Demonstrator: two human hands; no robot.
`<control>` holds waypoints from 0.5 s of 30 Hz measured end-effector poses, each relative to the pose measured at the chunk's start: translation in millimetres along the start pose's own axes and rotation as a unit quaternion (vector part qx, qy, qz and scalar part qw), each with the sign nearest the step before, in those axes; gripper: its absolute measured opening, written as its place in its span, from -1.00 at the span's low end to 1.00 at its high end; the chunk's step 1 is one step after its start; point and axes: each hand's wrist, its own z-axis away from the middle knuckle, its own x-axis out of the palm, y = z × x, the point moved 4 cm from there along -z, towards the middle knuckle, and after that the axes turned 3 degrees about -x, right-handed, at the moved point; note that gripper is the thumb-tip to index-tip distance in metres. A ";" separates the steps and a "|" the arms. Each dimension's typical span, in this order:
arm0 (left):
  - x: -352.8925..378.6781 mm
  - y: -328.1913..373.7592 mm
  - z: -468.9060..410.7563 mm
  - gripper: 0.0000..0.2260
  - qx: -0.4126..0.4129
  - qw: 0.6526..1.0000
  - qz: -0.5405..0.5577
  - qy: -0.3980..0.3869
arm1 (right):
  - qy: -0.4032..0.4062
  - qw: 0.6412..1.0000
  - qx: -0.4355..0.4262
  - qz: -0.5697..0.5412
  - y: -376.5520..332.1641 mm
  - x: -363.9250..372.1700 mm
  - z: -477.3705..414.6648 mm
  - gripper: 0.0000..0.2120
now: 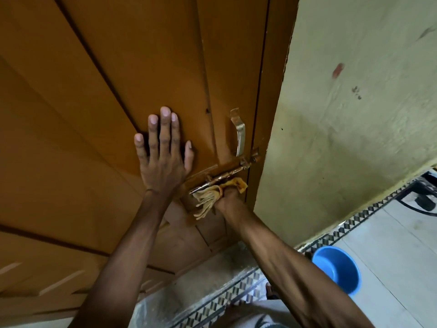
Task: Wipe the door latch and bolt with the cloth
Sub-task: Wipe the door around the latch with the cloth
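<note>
Orange-brown wooden door [99, 95] fills most of the view, pale green wall [354, 114] to its right, tiled floor [390, 245] with a patterned border strip below. Blue plastic bowl [335, 268] sits on the floor by the wall base, well apart from the hardware. Dark wheeled thing at far right edge, too cut off to tell.

My left hand [163, 152] is open, flat on the door panel, fingers spread, holding nothing, thumb near the left end of the latch plate. Metal pull handle [239, 132] is mounted upright just above the bolt, near the door's right edge.

Bolt [227, 174] runs slanted across the latch [248, 162], its right end at the door's closing edge beside the frame [267, 138]. My right hand [228, 198] is closed around the yellowish cloth [212, 195], just below the bolt; cloth is bunched, one end touching the bolt's underside, loose folds hanging down to the left. My right forearm comes up from lower right and covers part of the lower door edge.

Handle crowds the space above the bolt, frame is tight on the right. Bare door panel lies below and to the left.
</note>
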 end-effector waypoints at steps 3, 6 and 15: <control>0.4 1.3 0.8 -0.31 0.004 1.000 0.001 0.001 | -0.011 0.999 0.026 0.014 -25.2 29.2 83.0 -0.62; 2.3 1.2 0.9 -0.30 0.002 1.000 0.004 0.007 | 0.015 1.000 0.021 0.013 -35.9 27.7 116.0 -0.69; 1.1 2.3 0.7 -0.29 0.000 1.000 0.012 0.009 | 0.040 0.989 0.013 0.144 -46.5 19.3 75.5 -0.62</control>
